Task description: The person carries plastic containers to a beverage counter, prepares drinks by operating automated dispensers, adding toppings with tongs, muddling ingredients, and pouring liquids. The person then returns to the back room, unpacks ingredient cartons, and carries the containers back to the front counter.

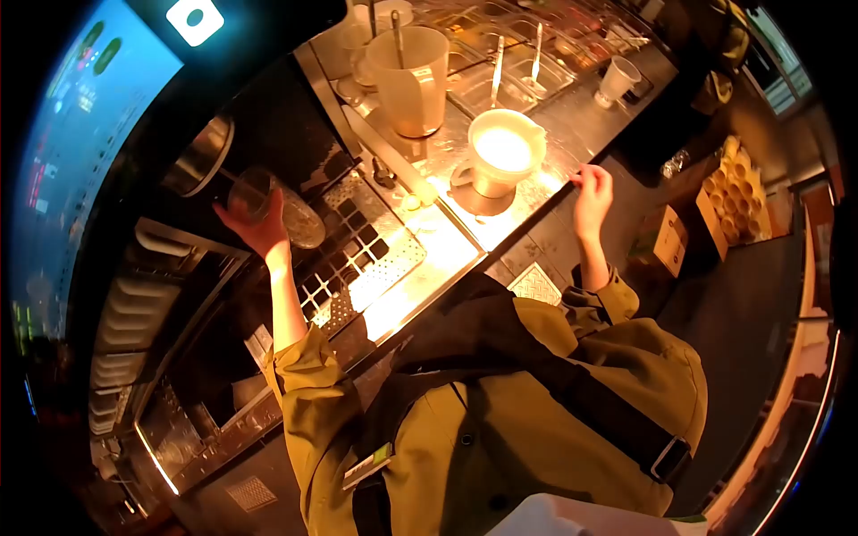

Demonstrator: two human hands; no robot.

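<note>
"Holding something, is the left hand [259, 228]?"

"Yes, its thumb and fingers are spreading wide around a clear container [304, 221]. The container is slanting through that grasp, its lower end showing to the right of the thumb."

"What is surrounding those fingers?"

"Just past them, to the left, a round metal vessel [201, 156] is catching the light. To their right, and closer to the wearer, a dark square grid [353, 241] is lying beside a brightly lit patch. Well off to their left, a blue screen [98, 125] is glowing."

"And how is the right hand [594, 192] looking?"

"It is hovering near the edge of a metal counter [572, 129]. Its fingers are curling narrow, tips close together; I am not able to tell whether they are pinching anything small."

"What is standing near them?"

"To the left of those fingertips, and apart from them, a pale jug [499, 165] is standing, its mouth shining bright. Further left and forward, a larger jug [420, 94] is standing with a utensil handle [398, 29] rising inside. Ahead of the fingertips, a small cup [618, 80] is standing. Well to their right, pale tubes [737, 192] are clustering."
</note>
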